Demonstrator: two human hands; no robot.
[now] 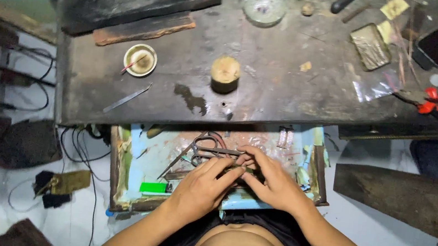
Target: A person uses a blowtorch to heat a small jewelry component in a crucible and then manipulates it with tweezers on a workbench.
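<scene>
My left hand [203, 185] and my right hand [273, 182] meet over an open light-blue drawer [150, 159] below the workbench. Their fingertips pinch a small thin dark piece [239, 170] between them; its shape is too small to make out. Just beyond the fingers lie metal scissors [210, 148] and a thin metal tool [176, 162] in the drawer. A green lighter [154, 188] rests at the drawer's near edge, left of my left hand.
The dark wooden workbench [268, 84] holds a small round dish [140, 60], a wooden cylinder block [225, 73], a glass ashtray [264, 3], a metal file [126, 98], red-handled pliers [436, 102] and a flat tin [370, 45]. Cables and a dark blower [19, 143] lie on the floor at left.
</scene>
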